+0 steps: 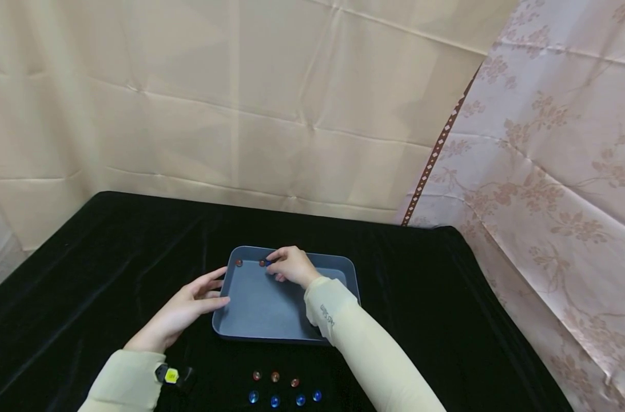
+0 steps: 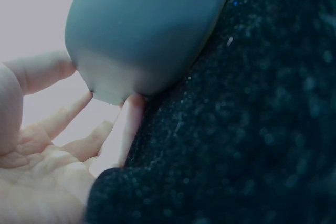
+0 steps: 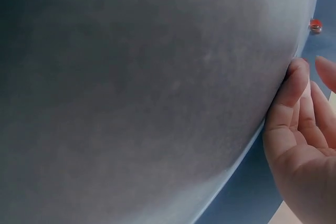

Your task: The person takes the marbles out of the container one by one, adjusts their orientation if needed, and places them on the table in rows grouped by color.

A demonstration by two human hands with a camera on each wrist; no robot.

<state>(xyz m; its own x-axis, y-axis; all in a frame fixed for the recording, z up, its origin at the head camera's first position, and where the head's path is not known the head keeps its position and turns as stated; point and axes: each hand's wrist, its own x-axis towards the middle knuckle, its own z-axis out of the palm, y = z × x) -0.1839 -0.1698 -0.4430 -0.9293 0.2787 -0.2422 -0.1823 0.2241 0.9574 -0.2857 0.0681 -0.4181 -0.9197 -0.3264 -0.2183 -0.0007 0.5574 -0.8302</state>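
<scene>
A grey-blue rectangular tray (image 1: 271,312) lies on the black cloth. My left hand (image 1: 186,306) is at its left side, fingers fairly straight and fingertips touching the rim; the left wrist view shows these fingers (image 2: 131,108) against the tray's edge. Over the tray's far side, my right hand (image 1: 293,266) pinches a blue glass marble (image 1: 269,263) between thumb and index finger. Just left of it sits a reddish-brown marble (image 1: 262,262), and another reddish marble (image 1: 239,262) rests in the far left corner. In the right wrist view the blue marble is hidden behind the fingers.
In front of the tray, a row of three reddish marbles (image 1: 275,377) lies on the black cloth (image 1: 420,309). Nearer still is a row of several blue marbles (image 1: 275,401). A beige curtain (image 1: 199,103) hangs behind the table, with a floral curtain (image 1: 559,171) at right.
</scene>
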